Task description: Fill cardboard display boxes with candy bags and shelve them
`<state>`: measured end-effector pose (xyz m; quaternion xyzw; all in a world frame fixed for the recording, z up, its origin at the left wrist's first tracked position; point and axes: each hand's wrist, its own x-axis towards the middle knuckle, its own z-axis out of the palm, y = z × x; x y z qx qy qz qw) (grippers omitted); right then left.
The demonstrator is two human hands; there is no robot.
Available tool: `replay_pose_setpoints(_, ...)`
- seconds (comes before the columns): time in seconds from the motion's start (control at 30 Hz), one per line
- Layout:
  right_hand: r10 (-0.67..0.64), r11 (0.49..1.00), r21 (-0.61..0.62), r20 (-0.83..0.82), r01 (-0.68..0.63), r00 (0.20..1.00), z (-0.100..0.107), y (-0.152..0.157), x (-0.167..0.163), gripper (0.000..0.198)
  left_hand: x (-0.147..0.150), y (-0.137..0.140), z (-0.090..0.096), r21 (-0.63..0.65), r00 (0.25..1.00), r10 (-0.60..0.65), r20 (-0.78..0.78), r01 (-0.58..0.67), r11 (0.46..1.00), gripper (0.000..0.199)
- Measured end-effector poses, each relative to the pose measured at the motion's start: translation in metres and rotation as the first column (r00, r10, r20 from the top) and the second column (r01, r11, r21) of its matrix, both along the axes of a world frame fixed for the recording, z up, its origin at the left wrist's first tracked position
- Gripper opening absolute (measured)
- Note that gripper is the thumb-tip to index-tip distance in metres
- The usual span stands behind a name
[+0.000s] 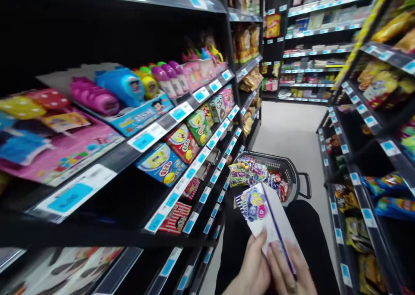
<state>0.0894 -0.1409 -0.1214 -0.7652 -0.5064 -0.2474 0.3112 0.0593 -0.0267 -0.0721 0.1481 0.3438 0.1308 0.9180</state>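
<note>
A white cardboard box [275, 215] with a blue edge stripe and a colourful cartoon print at its far end is held tilted above my lap. My left hand [254, 262] grips its near left side, the thumb lying along the edge. On its near right part lies my right hand [290, 264], fingers bent over the surface and a little blurred. Just beyond the box, a dark grey shopping basket [287, 167] stands on the floor, holding several shiny snack packets [256, 172].
To my left runs a shelf with blue price tags, holding toy-shaped candy [119, 85] and small cartoon boxes [162, 163]. Bagged snacks [395, 208] line the shelf on the right. The pale aisle floor [288, 124] leads to shelves at the back.
</note>
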Motion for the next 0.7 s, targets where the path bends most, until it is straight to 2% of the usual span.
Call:
replay_pose_setpoints(0.03,0.120,0.993,-0.007,0.027,-0.119,0.992,-0.005,0.006,0.006,0.057,0.002,0.010,-0.009,-0.050,0.998,0.035,-0.049,-0.038,0.998,0.025)
replay_pose_setpoints(0.07,0.176,0.984,-0.003,-0.011,-0.176,0.984,-0.011,0.011,0.013,0.061,0.004,0.022,-0.019,-0.075,0.998,0.053,-0.026,-0.055,0.996,0.024)
replay_pose_setpoints(0.1,0.176,0.984,0.006,-0.101,-0.176,0.979,-0.016,0.017,0.021,0.070,0.006,0.036,-0.031,-0.074,0.996,0.072,0.056,-0.068,0.995,0.025)
replay_pose_setpoints(0.13,0.127,0.991,-0.003,-0.222,-0.131,0.967,-0.021,0.023,0.029,0.081,0.008,0.051,-0.043,-0.053,0.987,0.085,0.135,-0.079,0.995,0.025)
replay_pose_setpoints(0.2,-0.016,0.995,-0.096,-0.434,-0.028,0.901,-0.028,0.041,0.048,0.106,0.013,0.080,-0.065,0.063,0.968,0.103,0.231,-0.121,0.991,0.026)
replay_pose_setpoints(0.27,-0.065,0.978,-0.203,-0.537,-0.054,0.841,-0.029,0.069,0.066,0.116,0.021,0.105,-0.080,0.162,0.959,0.083,0.270,-0.130,0.978,0.036)
replay_pose_setpoints(0.33,-0.075,0.959,-0.261,-0.603,-0.107,0.794,-0.027,0.105,0.084,0.112,0.034,0.127,-0.088,0.210,0.960,0.062,0.274,-0.123,0.970,0.045)
replay_pose_setpoints(0.4,-0.097,0.957,-0.271,-0.631,-0.102,0.770,-0.023,0.143,0.101,0.105,0.052,0.149,-0.092,0.243,0.964,0.044,0.262,-0.110,0.964,0.048)
replay_pose_setpoints(0.57,-0.146,0.970,-0.245,-0.573,0.002,0.807,-0.025,0.225,0.146,0.100,0.099,0.203,-0.097,0.367,0.988,0.044,0.146,-0.095,0.926,0.053)
replay_pose_setpoints(0.63,-0.151,0.969,-0.247,-0.570,0.007,0.808,-0.031,0.247,0.162,0.100,0.101,0.209,-0.100,0.424,0.996,0.068,0.049,-0.082,0.902,0.055)
replay_pose_setpoints(0.7,-0.136,0.970,-0.243,-0.570,-0.008,0.810,-0.040,0.262,0.174,0.100,0.088,0.197,-0.105,0.493,0.993,0.098,-0.060,-0.056,0.868,0.054)
